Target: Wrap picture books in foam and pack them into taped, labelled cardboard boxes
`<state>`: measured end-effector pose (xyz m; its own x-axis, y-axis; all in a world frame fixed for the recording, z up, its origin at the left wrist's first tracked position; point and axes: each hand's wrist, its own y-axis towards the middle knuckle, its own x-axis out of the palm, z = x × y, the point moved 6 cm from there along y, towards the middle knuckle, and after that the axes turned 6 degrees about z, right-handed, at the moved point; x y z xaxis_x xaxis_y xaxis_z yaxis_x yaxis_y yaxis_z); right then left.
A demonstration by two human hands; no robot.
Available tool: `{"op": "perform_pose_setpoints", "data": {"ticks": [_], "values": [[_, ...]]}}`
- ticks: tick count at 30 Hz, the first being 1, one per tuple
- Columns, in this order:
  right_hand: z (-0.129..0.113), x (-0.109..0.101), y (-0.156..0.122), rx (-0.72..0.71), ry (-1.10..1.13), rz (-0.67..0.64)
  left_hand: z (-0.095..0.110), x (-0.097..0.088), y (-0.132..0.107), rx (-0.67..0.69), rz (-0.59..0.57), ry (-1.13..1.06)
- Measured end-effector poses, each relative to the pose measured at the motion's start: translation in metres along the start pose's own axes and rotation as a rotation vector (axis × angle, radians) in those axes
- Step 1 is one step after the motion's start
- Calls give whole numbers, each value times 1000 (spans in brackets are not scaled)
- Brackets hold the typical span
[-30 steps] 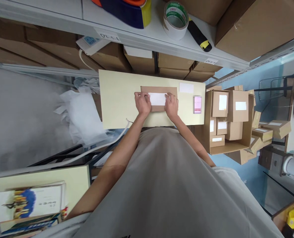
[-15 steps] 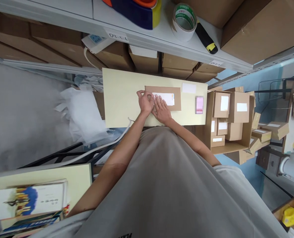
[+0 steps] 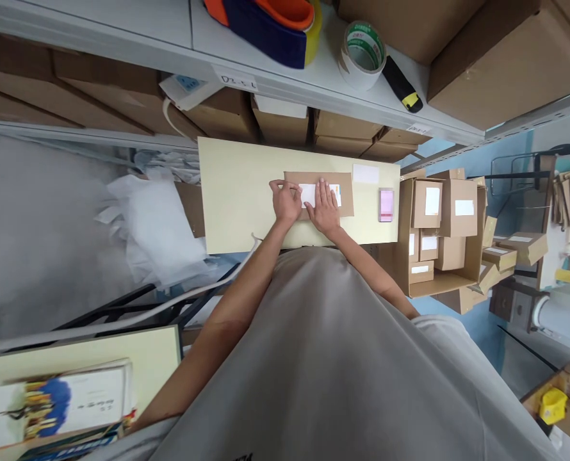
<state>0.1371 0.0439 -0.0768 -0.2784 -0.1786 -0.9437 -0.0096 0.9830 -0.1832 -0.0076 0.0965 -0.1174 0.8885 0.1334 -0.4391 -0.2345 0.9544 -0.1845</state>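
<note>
A flat brown cardboard parcel [image 3: 345,184] lies on the pale yellow table [image 3: 237,192] with a white label [image 3: 310,192] stuck on its top. My left hand [image 3: 285,201] rests at the parcel's left end, fingers curled in a pinch at the label's left edge. My right hand [image 3: 324,208] lies flat on the label with its fingers stretched out, pressing down.
A loose white label [image 3: 366,173] and a pink phone [image 3: 385,205] lie on the table to the right. An open carton of small labelled boxes [image 3: 439,230] stands beside it. A tape roll [image 3: 362,53] and knife [image 3: 403,85] sit on the shelf above. White packing paper [image 3: 155,224] lies left.
My right hand moved from the label's right end to its left, then slid rightward flat across it. My left hand stayed pinched at the left end.
</note>
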Motion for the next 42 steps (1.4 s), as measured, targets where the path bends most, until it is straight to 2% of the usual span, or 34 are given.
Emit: {"op": "perform_pose_setpoints", "data": {"ticks": [4,8,16,22,25,27,31,33,36,42], "values": [[-15,9,0,-41,-49,-27,3,-2,-1,-3,-41,4],[-19,12,-1,-35,-31,-30,2,-5,-2,16,-53,-12],[-28,6,4,-18,-80,-31,-15,-1,5,0,-64,-95],[-35,10,-22,-107,-71,-75,-29,3,8,2,-33,-190],[-23,8,-42,-190,-65,-139,-33,3,10,25,-27,-199],[-6,3,-48,-182,-75,-164,-33,2,11,46,-20,-205],[39,-13,-45,6,-119,-120,-34,0,9,77,-6,-225],[52,-18,-40,61,-136,-81,-35,0,7,80,-1,-231],[54,-16,-30,69,-149,-45,-37,-1,6,72,4,-227],[41,-8,-7,78,-101,43,-29,-4,5,29,25,-174]]}}
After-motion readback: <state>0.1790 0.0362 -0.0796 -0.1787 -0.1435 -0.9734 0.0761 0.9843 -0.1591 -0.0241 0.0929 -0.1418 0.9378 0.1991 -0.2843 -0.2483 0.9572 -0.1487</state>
